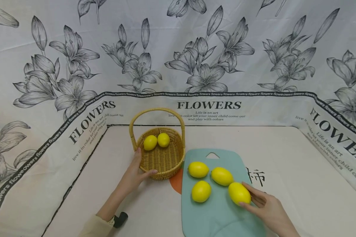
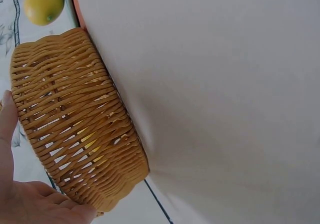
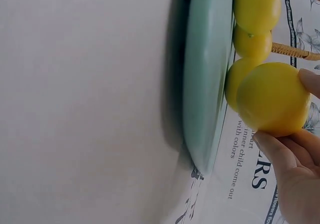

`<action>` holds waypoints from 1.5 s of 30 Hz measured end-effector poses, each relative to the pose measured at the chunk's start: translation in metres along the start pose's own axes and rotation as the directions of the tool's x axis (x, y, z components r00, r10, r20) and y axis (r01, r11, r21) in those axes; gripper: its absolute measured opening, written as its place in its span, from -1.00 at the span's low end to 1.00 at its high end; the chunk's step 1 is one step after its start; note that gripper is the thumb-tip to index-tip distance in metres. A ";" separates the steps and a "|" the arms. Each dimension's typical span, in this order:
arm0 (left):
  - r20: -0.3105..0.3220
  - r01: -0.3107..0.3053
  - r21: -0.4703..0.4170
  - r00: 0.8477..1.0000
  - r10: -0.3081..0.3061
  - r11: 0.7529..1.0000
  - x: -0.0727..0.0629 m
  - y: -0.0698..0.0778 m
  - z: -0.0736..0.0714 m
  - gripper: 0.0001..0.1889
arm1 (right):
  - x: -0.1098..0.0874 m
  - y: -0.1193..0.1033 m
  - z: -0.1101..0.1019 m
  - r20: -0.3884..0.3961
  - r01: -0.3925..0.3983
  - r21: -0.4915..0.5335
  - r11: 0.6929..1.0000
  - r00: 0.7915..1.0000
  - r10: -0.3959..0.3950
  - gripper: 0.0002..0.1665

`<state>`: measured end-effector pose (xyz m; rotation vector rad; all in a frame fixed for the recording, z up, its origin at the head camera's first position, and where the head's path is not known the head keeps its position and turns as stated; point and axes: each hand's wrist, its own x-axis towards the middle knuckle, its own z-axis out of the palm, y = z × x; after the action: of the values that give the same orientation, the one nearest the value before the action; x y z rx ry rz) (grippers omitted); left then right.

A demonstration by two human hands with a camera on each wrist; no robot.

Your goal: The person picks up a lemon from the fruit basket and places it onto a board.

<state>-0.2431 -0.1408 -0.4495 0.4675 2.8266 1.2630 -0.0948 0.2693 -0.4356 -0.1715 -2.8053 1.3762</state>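
My left hand (image 1: 135, 174) holds the near left side of a round wicker basket (image 1: 163, 161), its thumb along the front rim and its fingers against the outer wall. In the left wrist view the woven wall of the basket (image 2: 75, 109) fills the space beside the hand. Two lemons (image 1: 150, 143) lie inside at the back. Between thumb and fingers, my right hand (image 1: 268, 205) pinches a lemon (image 1: 239, 193) over the right part of a light blue-green cutting board (image 1: 192, 215); the right wrist view shows this lemon (image 3: 272, 99) slightly above the board. Three other lemons (image 1: 201, 191) rest on the board.
The basket's arched handle (image 1: 157, 109) stands upright. Board and basket are side by side on a pale table (image 1: 299, 184) with an orange print and dark characters. Behind and along both sides hangs a white cloth (image 1: 151, 108) printed with flowers and lettering.
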 end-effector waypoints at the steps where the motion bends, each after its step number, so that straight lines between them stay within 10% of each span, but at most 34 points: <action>1: 0.001 -0.001 -0.003 1.000 0.001 1.000 0.000 0.000 0.000 0.22 | 0.000 0.001 0.000 0.004 -0.006 -0.005 1.000 1.000 0.006 -0.09; 45: -0.012 -0.015 -0.004 1.000 0.014 1.000 0.000 0.001 0.000 0.23 | 0.002 0.012 -0.004 0.061 -0.117 -0.045 0.992 0.991 0.120 0.04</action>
<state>-0.2427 -0.1405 -0.4492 0.4829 2.8347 1.2786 -0.0955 0.2800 -0.4421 -0.3055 -2.9209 1.3700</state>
